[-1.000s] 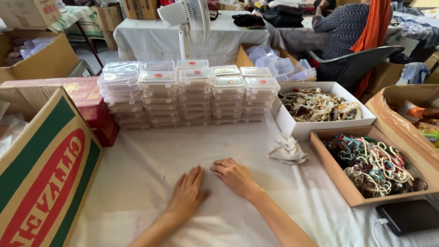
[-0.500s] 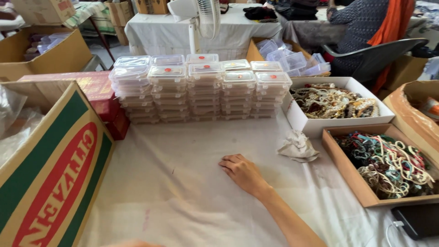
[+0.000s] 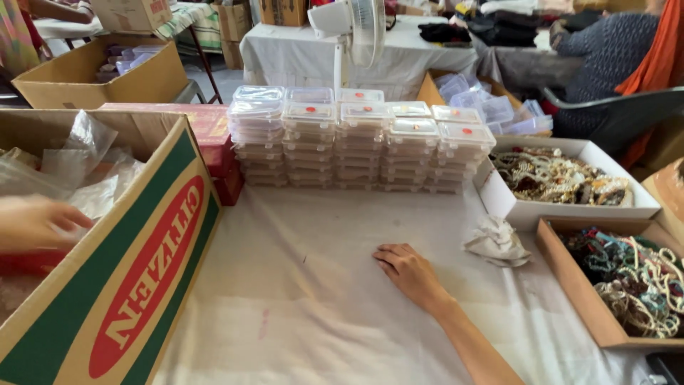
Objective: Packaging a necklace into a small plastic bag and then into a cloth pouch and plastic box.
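Note:
My right hand (image 3: 407,272) lies flat, palm down, on the white tablecloth (image 3: 313,299), holding nothing. My left hand (image 3: 39,222) reaches into the big cardboard box (image 3: 135,278) at the left, over crumpled clear plastic bags (image 3: 85,171); it is blurred, with loosely spread fingers, and whether it grips anything cannot be told. Stacks of clear plastic lidded boxes (image 3: 356,139) stand in rows beyond my right hand.
A crumpled white cloth (image 3: 497,241) lies right of my right hand. A white tray of jewellery (image 3: 563,182) and a brown tray of beaded bangles (image 3: 627,285) sit at the right. Red boxes (image 3: 214,142), a fan (image 3: 353,32) and a seated person (image 3: 613,50) are behind.
My left hand has left the tablecloth and moved left into the big cardboard box. My right hand has stayed flat on the cloth. The view has shifted left.

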